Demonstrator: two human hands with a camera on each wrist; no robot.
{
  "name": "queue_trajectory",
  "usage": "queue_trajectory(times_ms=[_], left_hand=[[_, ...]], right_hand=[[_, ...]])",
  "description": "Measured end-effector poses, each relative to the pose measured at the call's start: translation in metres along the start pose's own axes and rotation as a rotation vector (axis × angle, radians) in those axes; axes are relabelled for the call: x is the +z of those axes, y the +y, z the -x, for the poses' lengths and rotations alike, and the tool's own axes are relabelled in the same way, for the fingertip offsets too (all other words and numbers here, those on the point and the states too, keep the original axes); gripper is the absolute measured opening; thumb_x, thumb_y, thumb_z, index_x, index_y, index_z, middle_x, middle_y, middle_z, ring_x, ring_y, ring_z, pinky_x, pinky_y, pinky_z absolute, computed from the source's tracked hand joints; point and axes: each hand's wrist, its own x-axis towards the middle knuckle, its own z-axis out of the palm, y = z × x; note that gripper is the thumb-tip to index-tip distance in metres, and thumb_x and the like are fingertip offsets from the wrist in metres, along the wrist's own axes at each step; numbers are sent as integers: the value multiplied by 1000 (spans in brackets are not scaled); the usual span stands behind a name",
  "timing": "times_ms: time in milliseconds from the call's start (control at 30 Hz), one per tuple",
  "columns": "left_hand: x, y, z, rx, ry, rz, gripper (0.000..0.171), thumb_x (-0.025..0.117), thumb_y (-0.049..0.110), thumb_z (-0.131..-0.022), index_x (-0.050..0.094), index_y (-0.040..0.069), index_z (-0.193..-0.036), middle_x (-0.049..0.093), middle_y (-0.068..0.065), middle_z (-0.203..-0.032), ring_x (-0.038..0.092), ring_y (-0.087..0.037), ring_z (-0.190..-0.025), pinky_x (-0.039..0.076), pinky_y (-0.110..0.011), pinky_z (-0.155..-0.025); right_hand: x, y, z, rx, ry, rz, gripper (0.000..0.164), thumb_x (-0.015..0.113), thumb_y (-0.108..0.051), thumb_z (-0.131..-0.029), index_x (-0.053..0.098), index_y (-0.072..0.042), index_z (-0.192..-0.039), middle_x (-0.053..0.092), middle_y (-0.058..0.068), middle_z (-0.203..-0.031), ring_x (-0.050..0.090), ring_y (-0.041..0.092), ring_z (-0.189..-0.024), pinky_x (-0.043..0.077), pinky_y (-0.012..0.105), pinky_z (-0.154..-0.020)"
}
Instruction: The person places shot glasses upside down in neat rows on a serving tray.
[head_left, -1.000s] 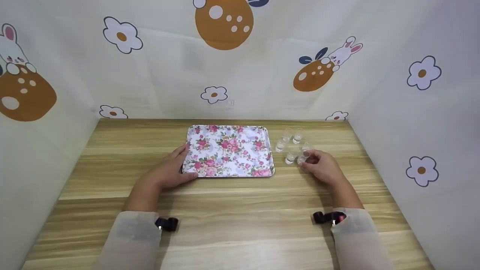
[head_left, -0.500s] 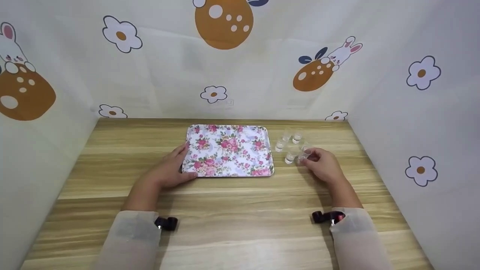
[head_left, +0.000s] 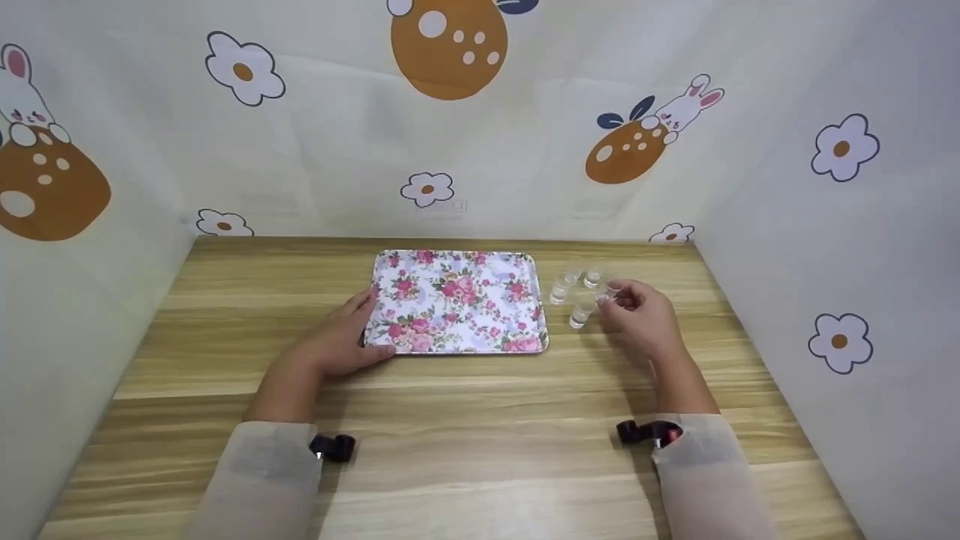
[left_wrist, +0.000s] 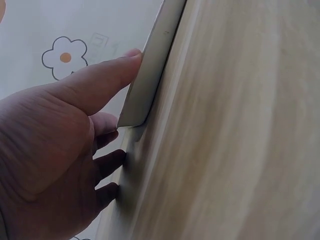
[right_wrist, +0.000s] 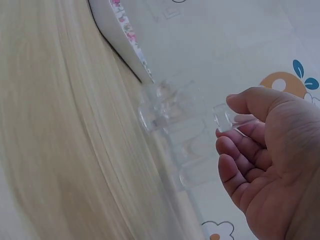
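Observation:
My right hand (head_left: 641,319) pinches a small clear shot glass (right_wrist: 223,118) between thumb and fingers; in the right wrist view it is raised off the table. Several more clear shot glasses (head_left: 578,318) stand close together just left of that hand. A rectangular white tray with pink flowers (head_left: 457,300) lies flat on the table to their left. My left hand (head_left: 343,337) holds the tray's near left corner, thumb along the front rim and fingers at the left side. In the left wrist view, that hand's lower fingertips (left_wrist: 111,192) are by the table.
A wood-grain table (head_left: 480,435) extends in front of the tray and to both sides. Pale cloth walls (head_left: 525,150) printed with flowers and rabbits close off the back, left and right. Small black wrist cameras (head_left: 334,448) stick out from both sleeves.
My right hand has lifted the pinched shot glass and moved slightly away from me, leaving its place at the near right of the group. The left hand and the tray have not moved.

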Motion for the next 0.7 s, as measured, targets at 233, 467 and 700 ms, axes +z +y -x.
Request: queue_trajectory(times_ms=[233,467,700], left_hand=[[1,-2,-2,3,-1,-5,108,70,55,-99,6,9,-173,2,-13,-183,7,-48,-167,16,-65,-135],[2,-2,-4,-20,-18,-19,110,70,57,-99,3,12,-173,0,-12,-183,7,-47,-167,16,-64,-135],[3,-2,-2,-13,-1,-13,109,71,57,-99,6,11,-174,1,-12,-183,8,-48,-167,17,-66,-134]], right_hand=[[20,-23,-2,-45,-4,-78,39,82,-18,-93,75,-1,-127,71,5,-101,64,11,-92,55,13,-79],[50,-46,-6,-98,-56,-122,38,83,-20,-92,76,-7,-127,71,7,-103,65,16,-93,57,17,-78],[88,-71,-7,-114,-143,-146,38,82,-22,-93,76,-10,-128,72,8,-104,67,19,-94,58,21,-77]])
